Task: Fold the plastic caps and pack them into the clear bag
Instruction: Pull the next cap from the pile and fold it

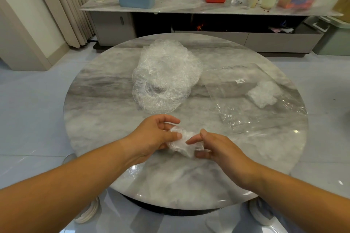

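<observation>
Near the front edge of the round grey marble table: one crinkly clear plastic cap, squashed small. Left hand pinching one end with thumb and fingers, right hand pinching the other end. Best to press the air out, fold once more, hold tight (springy stuff). Pile of open caps mid-table. Flat clear bag by the right edge, one folded cap inside.

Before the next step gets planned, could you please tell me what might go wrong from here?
The folded cap is only pinched between the left hand and right hand; thin plastic may spring open. The bag lies flat on the right, so loading it one-handed could be awkward. The pile looks tangled; several caps might lift together.
</observation>
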The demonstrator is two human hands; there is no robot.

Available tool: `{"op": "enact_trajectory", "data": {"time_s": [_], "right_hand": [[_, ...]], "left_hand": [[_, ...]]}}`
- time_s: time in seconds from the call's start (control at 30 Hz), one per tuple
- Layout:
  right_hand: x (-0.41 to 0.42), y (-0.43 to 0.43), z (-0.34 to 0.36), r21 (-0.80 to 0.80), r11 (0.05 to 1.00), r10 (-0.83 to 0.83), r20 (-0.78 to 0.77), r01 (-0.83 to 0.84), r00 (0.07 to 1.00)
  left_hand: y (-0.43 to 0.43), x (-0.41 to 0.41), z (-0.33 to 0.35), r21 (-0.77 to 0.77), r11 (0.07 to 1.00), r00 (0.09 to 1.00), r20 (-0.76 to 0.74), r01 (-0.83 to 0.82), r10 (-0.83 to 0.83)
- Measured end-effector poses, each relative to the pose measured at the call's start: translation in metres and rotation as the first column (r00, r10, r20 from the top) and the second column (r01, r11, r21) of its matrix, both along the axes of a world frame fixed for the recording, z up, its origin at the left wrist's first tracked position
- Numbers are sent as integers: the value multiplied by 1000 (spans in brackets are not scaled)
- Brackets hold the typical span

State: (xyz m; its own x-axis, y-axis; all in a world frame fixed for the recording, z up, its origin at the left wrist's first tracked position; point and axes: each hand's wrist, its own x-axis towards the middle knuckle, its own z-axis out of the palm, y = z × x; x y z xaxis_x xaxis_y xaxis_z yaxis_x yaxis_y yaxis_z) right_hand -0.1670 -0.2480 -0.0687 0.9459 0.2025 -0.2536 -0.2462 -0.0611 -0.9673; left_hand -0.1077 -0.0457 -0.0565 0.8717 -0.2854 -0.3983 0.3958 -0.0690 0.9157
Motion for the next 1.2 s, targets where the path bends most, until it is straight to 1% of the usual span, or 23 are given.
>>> {"op": "enact_trajectory", "data": {"time_s": [0.2, 0.27, 0.33, 0.4, 0.47, 0.53, 0.57, 0.63, 0.67, 0.73, 0.8, 0.87, 0.93, 1.0, 1.13, 1.2], "right_hand": [[3, -4, 9, 89, 991, -97, -57, 102, 994], [6, -9, 18, 59, 990, -126, -29, 127, 992], [10, -18, 28, -19, 988, -151, 38, 152, 988], [17, -33, 39, -81, 974, -202, 133, 214, 970], [28, -58, 52, -104, 942, -286, 241, 318, 927], [43, -85, 63, -106, 906, -360, 317, 410, 877], [50, -99, 67, -100, 887, -399, 325, 450, 858], [61, -123, 67, -95, 857, -467, 270, 506, 842], [64, -131, 66, -110, 849, -485, 222, 516, 846], [64, -144, 60, -156, 845, -493, 141, 511, 859], [59, -153, 53, -178, 841, -502, 101, 511, 859], [53, -159, 46, -168, 826, -531, 90, 539, 842], [49, -166, 38, -163, 812, -557, 72, 561, 827], [47, -172, 29, -172, 812, -560, 39, 558, 827], [42, -178, 18, -187, 816, -558, -6, 547, 830], [40, -179, 13, -243, 822, -529, 10, 516, 848]], "left_hand": [[-12, 3, 9, -152, 985, 996, -55, -78, 70], [-20, 4, 14, -179, 980, 995, -65, -85, 75], [-30, 7, 18, -179, 981, 996, -44, -80, 73], [-41, 12, 22, -139, 989, 998, 3, -58, 59], [-55, 18, 26, -51, 998, 998, 58, -21, 24], [-68, 23, 27, 79, 996, 984, 169, 41, -53], [-76, 24, 27, 174, 980, 957, 257, 94, -137], [-96, 24, 27, 363, 912, 853, 398, 192, -338], [-107, 24, 26, 431, 873, 793, 439, 227, -423], [-128, 25, 20, 545, 789, 673, 474, 281, -567], [-146, 29, 9, 681, 661, 538, 446, 315, -715], [-158, 30, -2, 796, 524, 404, 391, 303, -827], [-164, 28, -10, 859, 432, 319, 343, 275, -884], [-166, 26, -15, 891, 386, 287, 315, 240, -905], [-163, 23, -23, 935, 303, 327, 232, 185, -916], [-160, 23, -23, 948, 273, 339, 205, 166, -918]]}}
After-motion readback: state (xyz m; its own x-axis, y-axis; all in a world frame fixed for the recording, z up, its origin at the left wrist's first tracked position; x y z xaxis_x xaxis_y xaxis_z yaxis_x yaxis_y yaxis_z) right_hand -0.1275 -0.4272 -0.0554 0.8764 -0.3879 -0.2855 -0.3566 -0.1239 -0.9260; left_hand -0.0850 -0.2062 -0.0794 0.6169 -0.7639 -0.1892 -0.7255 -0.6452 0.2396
